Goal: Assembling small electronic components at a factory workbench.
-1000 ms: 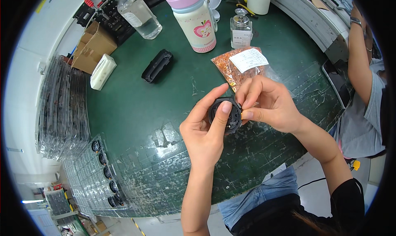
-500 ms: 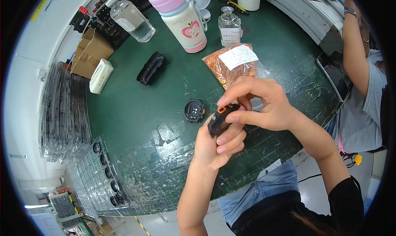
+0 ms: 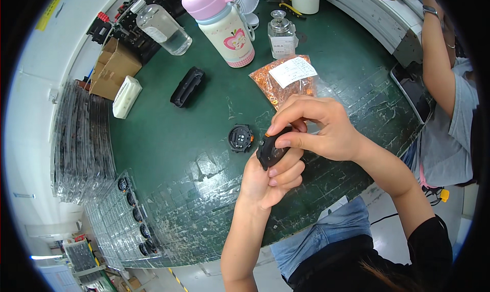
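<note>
My left hand point(image 3: 263, 182) is closed round a black watch case point(image 3: 272, 150), tilted on its edge above the table. At the upper rim of that case a sliver of a small orange frame point(image 3: 267, 134) shows beside my right forefinger. My right hand point(image 3: 326, 128) pinches the case from above, forefinger by the orange piece and thumb on the case's face. To the left of my hands, a second round watch case point(image 3: 240, 138) with an orange side piece lies on the green table. Behind my right hand rests a clear bag of small orange parts point(image 3: 268, 82) with a white label.
A black open holder point(image 3: 188, 87), a pink-lidded bottle point(image 3: 224, 34), a clear liquid bottle point(image 3: 166, 29) and a glass dispenser point(image 3: 282, 36) stand farther back. Clear trays point(image 3: 84, 144) are stacked left, with a tray of watch parts point(image 3: 115, 218) nearer. Another person's arm point(image 3: 439, 67) is at right.
The watch case has turned in my hands, showing more of its dark face. My right fingers have closed over the orange frame, which is now mostly covered.
</note>
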`<action>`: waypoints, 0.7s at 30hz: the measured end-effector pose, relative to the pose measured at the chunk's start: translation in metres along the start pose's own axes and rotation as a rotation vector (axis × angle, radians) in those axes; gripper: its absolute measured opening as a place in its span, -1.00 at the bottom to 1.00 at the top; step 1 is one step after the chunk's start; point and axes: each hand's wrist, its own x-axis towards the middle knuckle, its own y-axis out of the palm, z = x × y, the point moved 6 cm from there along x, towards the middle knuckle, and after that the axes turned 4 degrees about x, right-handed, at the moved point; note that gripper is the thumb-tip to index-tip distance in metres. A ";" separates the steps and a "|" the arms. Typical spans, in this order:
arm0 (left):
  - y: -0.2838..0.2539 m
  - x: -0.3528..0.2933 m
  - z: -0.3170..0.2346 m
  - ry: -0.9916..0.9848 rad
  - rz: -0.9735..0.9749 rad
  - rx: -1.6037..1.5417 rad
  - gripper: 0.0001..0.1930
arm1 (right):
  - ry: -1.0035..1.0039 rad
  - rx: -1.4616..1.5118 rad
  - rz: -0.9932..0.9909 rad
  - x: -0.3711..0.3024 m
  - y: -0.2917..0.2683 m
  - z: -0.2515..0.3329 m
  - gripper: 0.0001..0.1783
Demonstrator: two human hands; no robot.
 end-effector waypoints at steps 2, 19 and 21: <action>-0.001 -0.001 -0.001 0.008 -0.033 0.001 -0.77 | -0.011 -0.014 0.000 0.001 0.000 0.005 -0.86; -0.014 -0.042 -0.108 0.670 -0.902 2.050 -0.83 | 0.033 0.327 0.077 0.001 0.000 0.000 -0.35; -0.014 -0.039 -0.106 0.630 -0.948 2.158 -0.85 | 0.052 0.324 0.097 0.000 0.002 -0.002 -0.35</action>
